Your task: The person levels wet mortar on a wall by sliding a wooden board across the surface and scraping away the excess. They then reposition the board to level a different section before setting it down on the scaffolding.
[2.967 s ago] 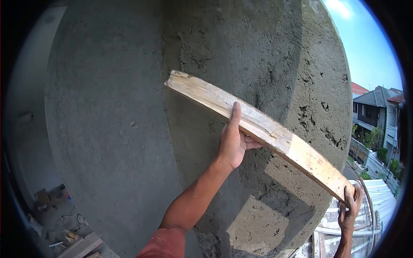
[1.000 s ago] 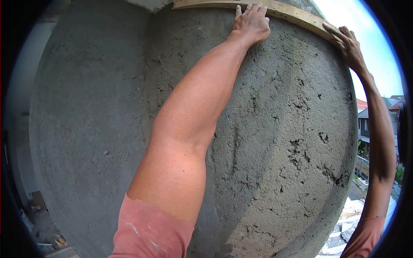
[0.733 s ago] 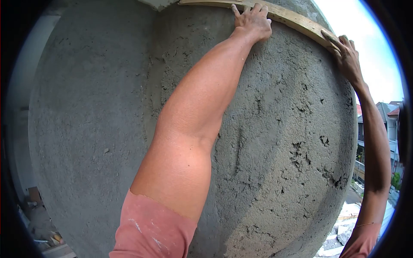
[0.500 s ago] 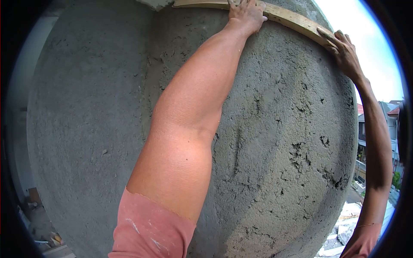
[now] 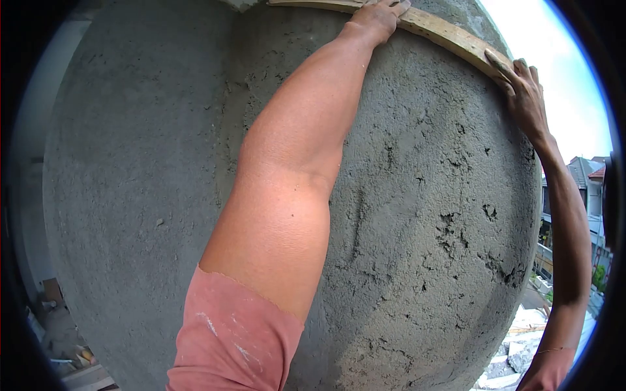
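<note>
Fingers of the left hand (image 5: 381,14) press flat on the wooden board (image 5: 450,39), high against the wet plaster wall (image 5: 404,215); the right hand (image 5: 525,98) grips its outer end. Uneven pressure could gouge the soft plaster.

Left hand (image 5: 381,14) fingers, wooden board (image 5: 450,40) cut off top.

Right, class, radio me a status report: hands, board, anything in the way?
Left hand flat on long pale wooden board. Right hand gripping its right end. Board pressed high against rough grey plastered wall. Nothing in the way.
</note>
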Action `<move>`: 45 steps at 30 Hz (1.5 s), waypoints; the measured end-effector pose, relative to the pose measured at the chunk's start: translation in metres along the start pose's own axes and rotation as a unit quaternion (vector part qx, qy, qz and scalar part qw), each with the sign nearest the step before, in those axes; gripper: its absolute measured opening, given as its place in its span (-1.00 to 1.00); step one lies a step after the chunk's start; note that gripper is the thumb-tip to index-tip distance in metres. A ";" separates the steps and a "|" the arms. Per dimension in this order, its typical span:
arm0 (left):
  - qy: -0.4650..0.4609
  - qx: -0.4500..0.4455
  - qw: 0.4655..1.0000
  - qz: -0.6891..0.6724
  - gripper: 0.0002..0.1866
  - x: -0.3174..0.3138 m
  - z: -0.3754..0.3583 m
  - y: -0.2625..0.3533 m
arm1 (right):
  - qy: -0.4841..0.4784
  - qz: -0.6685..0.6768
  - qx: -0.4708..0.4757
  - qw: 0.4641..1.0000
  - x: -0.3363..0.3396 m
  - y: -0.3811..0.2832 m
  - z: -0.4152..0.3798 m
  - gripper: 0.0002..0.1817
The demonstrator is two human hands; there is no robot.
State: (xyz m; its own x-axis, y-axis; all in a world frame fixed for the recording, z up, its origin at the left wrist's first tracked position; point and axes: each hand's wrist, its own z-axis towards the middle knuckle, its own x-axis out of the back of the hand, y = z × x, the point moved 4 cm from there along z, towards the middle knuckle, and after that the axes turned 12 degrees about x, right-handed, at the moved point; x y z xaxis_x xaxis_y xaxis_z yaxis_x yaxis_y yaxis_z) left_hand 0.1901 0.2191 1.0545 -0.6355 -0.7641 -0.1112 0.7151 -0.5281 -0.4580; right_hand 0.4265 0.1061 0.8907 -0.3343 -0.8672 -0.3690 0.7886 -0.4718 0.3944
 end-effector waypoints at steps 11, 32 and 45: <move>0.046 0.043 0.997 -0.033 -0.49 -0.008 -0.069 0.054 | -0.026 0.012 0.046 0.999 0.026 0.013 -0.054 -0.45; 0.111 -0.032 0.993 -0.017 -0.56 0.012 -0.075 0.039 | -0.040 -0.009 0.130 0.991 0.000 0.039 -0.027 -0.52; 0.057 0.080 0.994 0.046 -0.52 -0.010 0.010 -0.014 | 0.008 -0.015 0.068 0.998 -0.023 0.024 0.043 -0.54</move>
State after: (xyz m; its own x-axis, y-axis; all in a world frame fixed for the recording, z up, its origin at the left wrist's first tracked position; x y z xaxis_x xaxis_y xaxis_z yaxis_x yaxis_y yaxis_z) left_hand 0.1899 0.2304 1.0712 -0.5877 -0.7698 -0.2492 0.8031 -0.5175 -0.2953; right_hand 0.4310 0.1078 0.9454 -0.3473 -0.8503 -0.3955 0.7007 -0.5156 0.4931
